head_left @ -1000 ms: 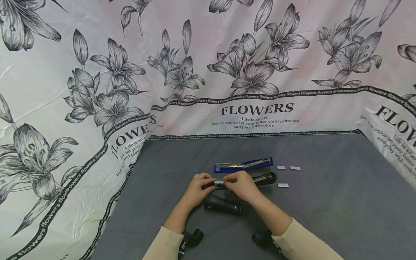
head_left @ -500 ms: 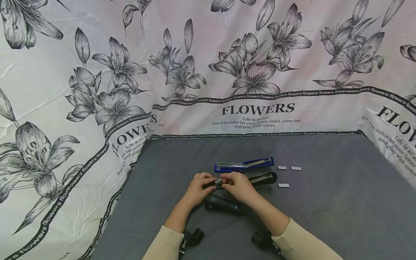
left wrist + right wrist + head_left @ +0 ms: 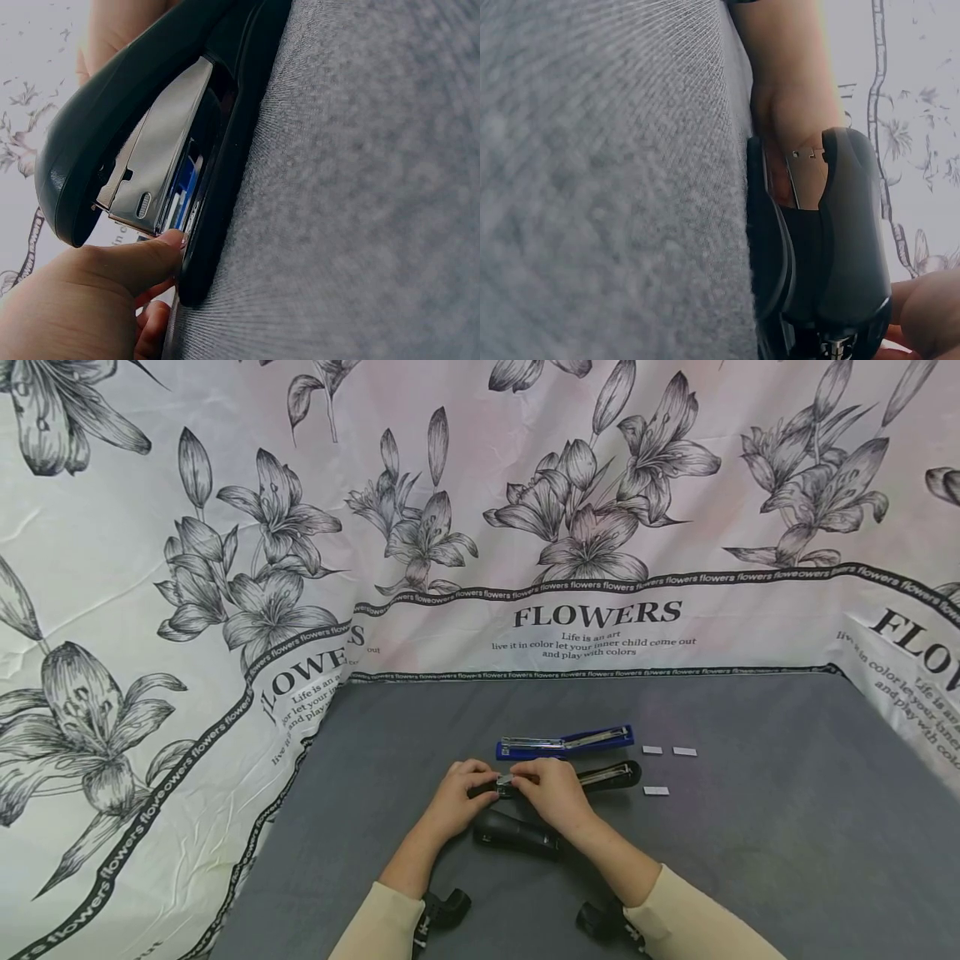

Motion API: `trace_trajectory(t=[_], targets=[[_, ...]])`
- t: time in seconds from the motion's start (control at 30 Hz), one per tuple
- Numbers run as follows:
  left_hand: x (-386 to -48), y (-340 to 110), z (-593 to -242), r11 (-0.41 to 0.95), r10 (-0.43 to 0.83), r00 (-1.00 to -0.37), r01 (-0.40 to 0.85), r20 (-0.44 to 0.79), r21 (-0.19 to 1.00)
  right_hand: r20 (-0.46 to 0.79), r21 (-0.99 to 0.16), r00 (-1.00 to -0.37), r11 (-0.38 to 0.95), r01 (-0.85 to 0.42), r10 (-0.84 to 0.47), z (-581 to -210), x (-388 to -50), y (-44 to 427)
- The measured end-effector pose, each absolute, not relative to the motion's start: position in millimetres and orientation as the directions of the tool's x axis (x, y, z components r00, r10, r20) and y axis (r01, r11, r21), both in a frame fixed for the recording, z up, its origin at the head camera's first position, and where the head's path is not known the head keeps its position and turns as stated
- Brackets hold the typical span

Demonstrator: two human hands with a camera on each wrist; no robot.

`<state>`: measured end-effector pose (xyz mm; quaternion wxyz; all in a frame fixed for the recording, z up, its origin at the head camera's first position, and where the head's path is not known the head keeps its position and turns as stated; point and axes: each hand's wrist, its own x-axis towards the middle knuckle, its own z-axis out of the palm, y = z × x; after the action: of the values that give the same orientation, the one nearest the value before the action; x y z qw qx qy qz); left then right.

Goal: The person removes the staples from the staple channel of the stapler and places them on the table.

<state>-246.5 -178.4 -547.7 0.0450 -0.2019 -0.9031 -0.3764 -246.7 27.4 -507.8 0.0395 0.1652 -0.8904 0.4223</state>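
Note:
A black stapler [image 3: 611, 775] lies opened out flat on the table, its metal channel showing on the right. My left hand [image 3: 452, 800] holds its left end, thumb and fingers around the silvery front part. From the other side, the fingertips of my right hand [image 3: 553, 789] meet that part and pinch a small silvery piece that looks like a staple strip; the fingers mostly hide it. Nearer me lies another black stapler [image 3: 516, 835], folded together. It fills the foreground of the left wrist view, with my left thumb [image 3: 150, 262] behind its front end.
A blue stapler [image 3: 566, 743] lies opened out just behind the black one. Three pale staple strips sit to the right: two strips [image 3: 652, 750] [image 3: 685, 752] in the back row and one strip [image 3: 656, 791] in front. A printed floral cloth [image 3: 600, 635] hangs behind the grey table [image 3: 750, 827].
My right fingers have shifted slightly left over the opened stapler's silvery front part, which looked more exposed a second ago. My left hand keeps its hold, and the other staplers stay put.

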Motion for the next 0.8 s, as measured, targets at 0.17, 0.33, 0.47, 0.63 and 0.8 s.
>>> trace_trajectory(t=[0.17,0.33,0.47,0.63,0.8], targets=[[-246.3,-178.7,-547.4,0.630,0.331,-0.911,0.408,0.247,0.661,0.196,-0.755,-0.946,0.575,-0.313,-0.257,-504.0,-245.2,28.4],[-247.1,-179.3,-547.9,0.631,0.336,-0.904,0.425,0.265,0.649,0.168,-0.790,-0.954,0.544,-0.282,-0.250,-495.7,-243.5,33.1],[-247.1,-180.0,-548.0,0.634,0.341,-0.900,0.433,0.271,0.640,0.153,-0.816,-0.955,0.513,-0.266,-0.252,-487.5,-242.7,39.7],[-247.4,-180.1,-548.6,0.625,0.343,-0.895,0.444,0.285,0.642,0.125,-0.838,-0.955,0.487,-0.246,-0.268,-473.6,-241.4,50.3],[-248.1,-179.1,-549.0,0.625,0.337,-0.898,0.438,0.282,0.646,0.119,-0.846,-0.954,0.474,-0.243,-0.277,-456.9,-238.6,62.1]])
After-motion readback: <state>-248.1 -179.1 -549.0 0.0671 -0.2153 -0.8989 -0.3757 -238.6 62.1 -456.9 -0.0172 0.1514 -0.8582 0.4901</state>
